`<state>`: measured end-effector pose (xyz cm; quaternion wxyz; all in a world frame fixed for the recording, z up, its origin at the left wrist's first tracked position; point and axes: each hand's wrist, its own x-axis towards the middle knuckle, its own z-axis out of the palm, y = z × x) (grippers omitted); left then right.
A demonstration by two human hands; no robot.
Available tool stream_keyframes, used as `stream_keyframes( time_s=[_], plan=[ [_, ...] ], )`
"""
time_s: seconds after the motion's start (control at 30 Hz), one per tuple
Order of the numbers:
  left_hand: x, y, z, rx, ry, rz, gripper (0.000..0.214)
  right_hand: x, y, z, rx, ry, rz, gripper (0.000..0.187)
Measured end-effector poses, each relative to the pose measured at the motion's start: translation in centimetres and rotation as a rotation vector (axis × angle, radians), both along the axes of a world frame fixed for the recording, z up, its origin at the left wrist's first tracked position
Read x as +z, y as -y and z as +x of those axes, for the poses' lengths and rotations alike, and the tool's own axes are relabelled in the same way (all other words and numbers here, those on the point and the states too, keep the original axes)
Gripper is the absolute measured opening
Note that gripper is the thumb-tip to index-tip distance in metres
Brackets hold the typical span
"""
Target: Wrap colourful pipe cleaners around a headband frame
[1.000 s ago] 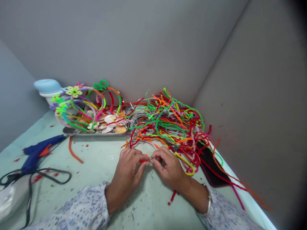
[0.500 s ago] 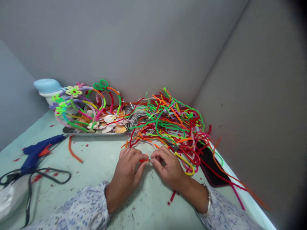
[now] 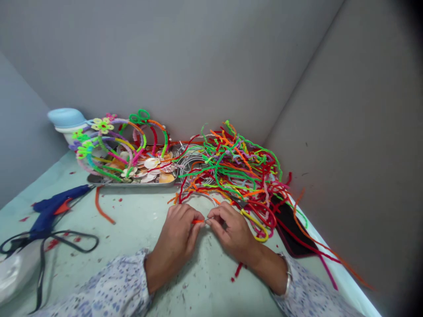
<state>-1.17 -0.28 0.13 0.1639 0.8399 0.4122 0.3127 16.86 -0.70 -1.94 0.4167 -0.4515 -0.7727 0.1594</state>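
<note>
Orange strand hides partly in left hand.

Worn on my head, one camera looks forward and down from close above my left hand and right hand, low in view, across the tabletop to a grey wall.

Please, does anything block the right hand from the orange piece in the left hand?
Nothing visible does: only a thin grey end, pinched by the right hand, spans the small gap to the orange piece in the left hand.
</note>
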Motion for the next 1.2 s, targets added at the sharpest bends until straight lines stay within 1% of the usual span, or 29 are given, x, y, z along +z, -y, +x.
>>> stream_keyframes(
  time_s=[0.23, 0.5, 0.87, 1.07, 1.2],
  plan=[
    [0.12, 0.17, 0.07, -0.001, 0.006, 0.000, 0.009, 0.09, 0.08, 0.00, -0.002, -0.014, -0.006, 0.004],
    [0.31, 0.07, 0.15, 0.007, -0.017, -0.004, 0.011, -0.01, 0.16, -0.02, 0.004, 0.015, 0.008, 0.003],
    [-0.25, 0.05, 0.10, 0.008, -0.012, -0.077, 0.018, -0.22, 0.18, 0.11, 0.029, 0.074, -0.003, 0.005],
    [0.24, 0.05, 0.10, 0.004, -0.006, -0.101, 0.017, -0.12, 0.04, 0.02, 0.003, 0.052, 0.012, 0.005],
    [0.37, 0.07, 0.01, 0.030, -0.022, -0.069, 0.016, -0.13, -0.02, -0.06, 0.001, 0.037, 0.025, 0.005]
  ],
)
